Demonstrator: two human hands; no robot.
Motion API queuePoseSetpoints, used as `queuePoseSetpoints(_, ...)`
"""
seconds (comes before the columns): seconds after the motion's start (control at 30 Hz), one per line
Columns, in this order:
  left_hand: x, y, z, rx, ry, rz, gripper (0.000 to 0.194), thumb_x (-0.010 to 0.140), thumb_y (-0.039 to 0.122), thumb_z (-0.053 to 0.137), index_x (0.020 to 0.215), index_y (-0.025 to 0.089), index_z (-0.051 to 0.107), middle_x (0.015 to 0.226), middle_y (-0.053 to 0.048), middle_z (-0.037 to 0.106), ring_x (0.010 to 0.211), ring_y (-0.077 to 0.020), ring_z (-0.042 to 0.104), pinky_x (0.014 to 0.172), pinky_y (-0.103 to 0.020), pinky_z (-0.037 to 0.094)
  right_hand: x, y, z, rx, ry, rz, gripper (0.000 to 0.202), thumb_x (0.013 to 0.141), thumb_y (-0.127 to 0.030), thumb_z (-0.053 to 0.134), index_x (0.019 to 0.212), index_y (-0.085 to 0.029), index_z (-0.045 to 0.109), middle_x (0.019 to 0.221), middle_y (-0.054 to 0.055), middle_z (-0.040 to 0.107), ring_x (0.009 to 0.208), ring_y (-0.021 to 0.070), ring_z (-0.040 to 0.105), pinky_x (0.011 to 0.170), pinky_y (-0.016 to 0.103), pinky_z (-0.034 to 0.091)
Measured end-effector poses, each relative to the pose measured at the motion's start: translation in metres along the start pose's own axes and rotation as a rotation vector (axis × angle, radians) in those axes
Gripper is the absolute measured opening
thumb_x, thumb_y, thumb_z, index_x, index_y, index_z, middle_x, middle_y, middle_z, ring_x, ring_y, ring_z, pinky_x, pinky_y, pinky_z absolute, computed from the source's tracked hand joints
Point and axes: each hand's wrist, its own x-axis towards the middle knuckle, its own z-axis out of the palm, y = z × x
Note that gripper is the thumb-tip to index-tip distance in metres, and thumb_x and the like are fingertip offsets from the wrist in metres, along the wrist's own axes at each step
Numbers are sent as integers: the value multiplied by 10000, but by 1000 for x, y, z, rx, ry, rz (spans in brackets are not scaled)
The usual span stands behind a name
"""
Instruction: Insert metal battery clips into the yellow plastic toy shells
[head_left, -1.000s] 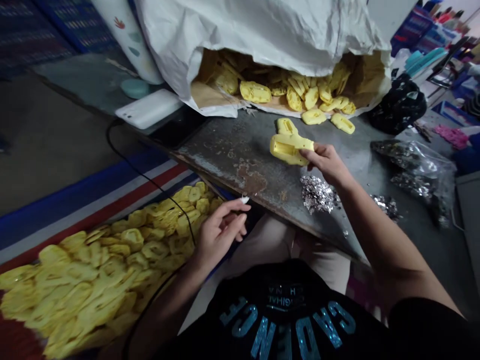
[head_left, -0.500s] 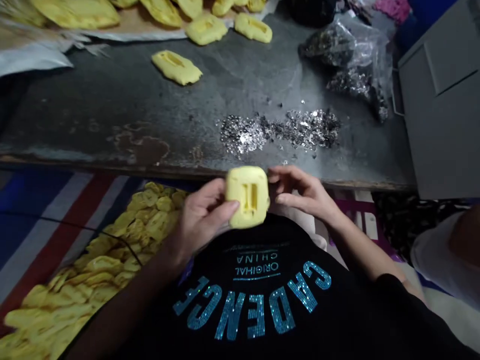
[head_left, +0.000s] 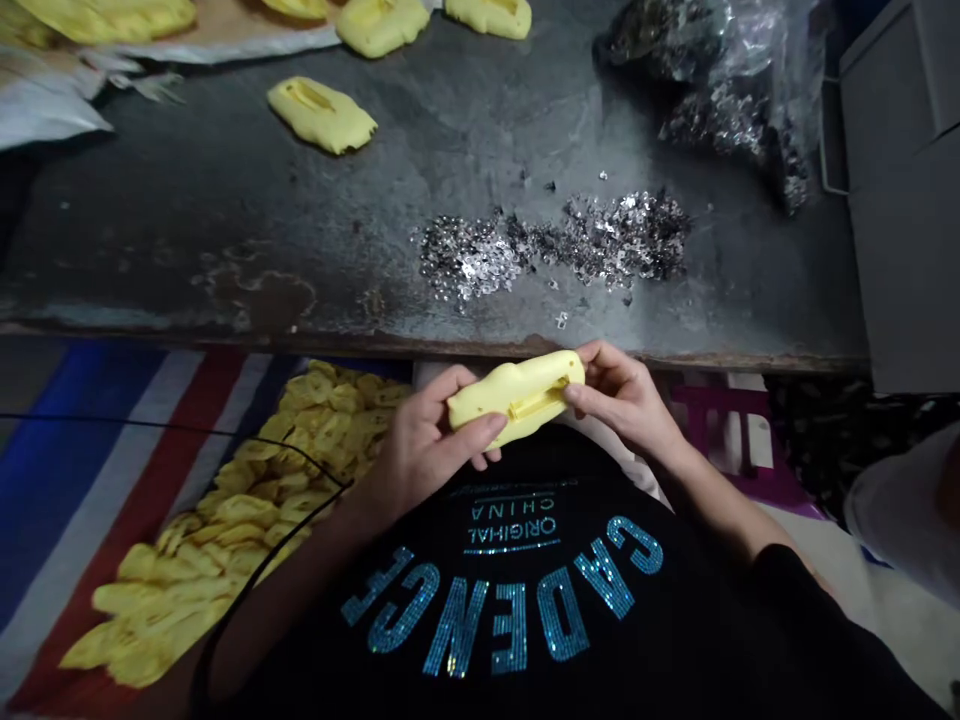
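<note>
A yellow moulded piece point(head_left: 517, 392) with a slotted recess is held tilted between my hands, just in front of the table's near edge. My left hand point(head_left: 442, 430) grips its left end, with the thumb on top. My right hand point(head_left: 619, 392) pinches its right end, the thumb beside the recess; whether a small part is under that thumb is too small to tell. Beyond them on the dark table point(head_left: 360, 240) lies a spread of small shiny metal parts point(head_left: 555, 245). A single yellow piece point(head_left: 322, 115) rests farther back on the left.
More yellow pieces point(head_left: 382, 22) lie at the back left. A clear bag of metal parts point(head_left: 720, 110) stands back right, beside a grey cabinet point(head_left: 904, 200). Below the table at left is a heap of yellow pieces point(head_left: 247, 510) on striped cloth, with a black cable point(head_left: 300, 455) across it.
The held piece has turned from upright to lying lengthwise, its right end raised. My right hand, earlier apart from it or barely beside it, now grips its right end.
</note>
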Motion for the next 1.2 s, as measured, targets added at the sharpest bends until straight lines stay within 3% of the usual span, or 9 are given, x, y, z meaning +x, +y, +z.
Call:
queuePoseSetpoints(0.07,1,1,-1,-160,55,32,393,870,426,919,1018,220,618,695,26,748,488,-157,679,453,-223,538,-2,-10,-15,-188,-16,-66,394,892,-506,995,1153,-279,806,1030,1,859,839,167,776,770,316,640)
queuePoseSetpoints(0.13,4,3,-2,-260,113,47,391,869,467,874,1052,227,626,673,36,718,419,-156,628,359,-225,454,-2,-21,-35,-483,134,-232,270,975,-434,922,1181,-283,834,1097,24,870,916,191,782,837,355,623)
queuePoseSetpoints(0.23,10,7,-3,-339,191,40,390,839,461,840,1076,203,671,655,14,700,395,-153,586,318,-230,371,6,-32,-58,-953,326,-432,62,1045,-315,801,1037,-268,841,960,24,821,906,217,735,858,397,553)
queuePoseSetpoints(0.33,12,11,-2,-387,246,17,402,793,416,839,1079,166,710,711,-39,757,412,-154,580,321,-241,374,22,-28,-58,-1243,244,-457,117,1083,-281,727,1041,-273,836,918,20,785,931,240,702,895,423,483)
queuePoseSetpoints(0.47,10,12,2,-406,251,19,370,786,395,837,1053,164,729,765,-45,789,455,-160,636,349,-232,444,43,-13,-41,-1417,175,-471,123,1109,-341,712,1124,-276,815,986,33,788,1002,274,682,898,426,431)
queuePoseSetpoints(0.67,7,16,4,-422,218,-2,407,770,414,878,1061,167,736,713,-26,754,431,-156,656,318,-203,424,51,-9,-31,-1469,192,-531,153,1114,-359,710,1035,-259,796,938,39,783,944,281,691,852,428,429)
queuePoseSetpoints(0.87,4,25,12,-459,214,-59,392,713,369,887,991,203,666,663,23,714,369,-162,627,280,-223,402,23,-41,-3,-1093,18,-628,32,1076,-275,807,1105,-288,813,993,-9,879,847,199,802,794,377,539)
queuePoseSetpoints(1.0,-1,29,17,-489,163,-21,341,746,342,874,955,202,644,639,40,685,369,-155,622,302,-228,441,11,-51,12,-1051,-31,-667,125,1059,-198,793,1129,-299,820,987,-3,871,850,217,813,778,396,619)
queuePoseSetpoints(1.2,-8,26,19,-482,111,76,322,820,353,897,947,191,650,636,33,681,389,-144,644,348,-209,502,3,-54,18,-1090,-46,-655,333,1041,-110,763,1221,-384,820,1047,28,844,908,260,793,830,471,693)
